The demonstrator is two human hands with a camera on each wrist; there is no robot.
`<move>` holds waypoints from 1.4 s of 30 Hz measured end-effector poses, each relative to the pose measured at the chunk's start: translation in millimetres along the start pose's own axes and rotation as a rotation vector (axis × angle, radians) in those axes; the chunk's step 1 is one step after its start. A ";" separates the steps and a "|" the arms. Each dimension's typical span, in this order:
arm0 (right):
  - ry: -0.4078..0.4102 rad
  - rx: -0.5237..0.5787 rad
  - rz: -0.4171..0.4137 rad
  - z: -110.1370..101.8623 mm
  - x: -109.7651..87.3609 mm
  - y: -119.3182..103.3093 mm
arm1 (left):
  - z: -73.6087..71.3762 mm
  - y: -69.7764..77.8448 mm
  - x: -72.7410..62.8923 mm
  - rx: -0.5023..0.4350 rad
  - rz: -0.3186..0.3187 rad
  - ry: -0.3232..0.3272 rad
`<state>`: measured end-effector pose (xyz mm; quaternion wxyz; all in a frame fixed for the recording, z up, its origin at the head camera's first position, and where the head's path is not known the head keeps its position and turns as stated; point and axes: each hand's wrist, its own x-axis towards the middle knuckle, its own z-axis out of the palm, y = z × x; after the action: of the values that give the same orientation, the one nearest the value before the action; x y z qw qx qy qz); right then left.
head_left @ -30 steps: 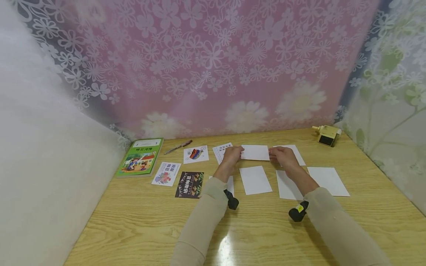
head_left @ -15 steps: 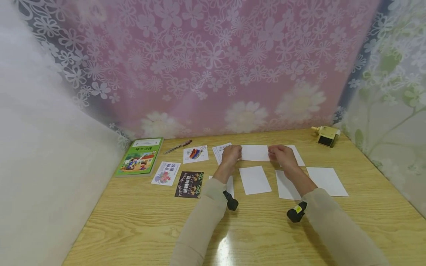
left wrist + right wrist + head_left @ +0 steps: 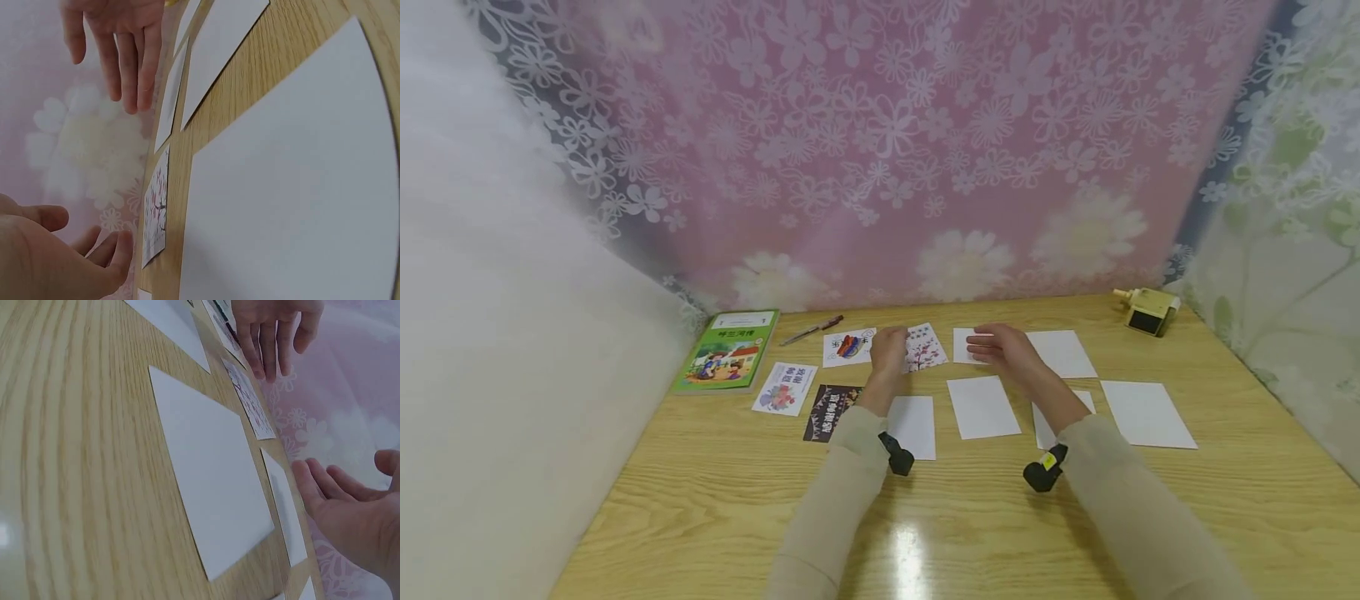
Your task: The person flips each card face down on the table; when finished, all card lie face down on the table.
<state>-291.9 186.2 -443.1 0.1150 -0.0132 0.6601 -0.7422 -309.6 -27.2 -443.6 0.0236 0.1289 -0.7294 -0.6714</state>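
In the head view my left hand (image 3: 889, 354) hovers beside a card printed with pink blossoms and writing (image 3: 927, 348). Its fingers are loosely bent with nothing between them, as the left wrist view shows of the same left hand (image 3: 56, 256). My right hand (image 3: 1009, 350) is over a blank white card (image 3: 964, 346) at the back and partly covers it. In the right wrist view that right hand (image 3: 356, 509) has relaxed fingers and holds nothing. The white card (image 3: 284, 509) lies flat on the table. Nearer me is another blank white card (image 3: 983, 407).
More blank cards lie right, including one (image 3: 1148, 414); another (image 3: 913, 427) is by my left wrist. Leftward are a dark printed card (image 3: 829, 411), a flower card (image 3: 785, 388), a colourful card (image 3: 847, 347), a pen (image 3: 812, 331) and a green book (image 3: 727, 350). A yellow box-shaped object (image 3: 1148, 311) stands back right.
Both hands have come away from the back white card's edges, which now lies on the table. My left hand has moved left, uncovering the blossom card. My right hand has shifted slightly left.
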 end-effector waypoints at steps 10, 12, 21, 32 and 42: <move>-0.170 0.022 0.021 26.1 15.3 -3.5 | -21.6 -0.2 0.3 -0.073 -0.012 0.015; -0.159 0.006 0.035 30.6 18.0 -3.7 | -23.3 -0.8 -0.5 -0.129 -0.019 -0.001; -0.127 -0.056 0.077 50.2 27.6 2.1 | -23.5 -1.6 -1.6 -0.263 -0.082 -0.021; 0.012 0.084 0.116 58.2 22.3 2.6 | -29.3 -9.1 -1.7 -0.136 -0.029 0.072; 0.194 -0.033 0.053 58.5 21.8 9.9 | -29.8 -9.0 -1.2 -0.279 0.021 0.110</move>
<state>-301.5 124.0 -448.2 0.0696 0.0743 0.6803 -0.7258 -300.8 -56.5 -449.3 0.0881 0.1533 -0.6281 -0.7578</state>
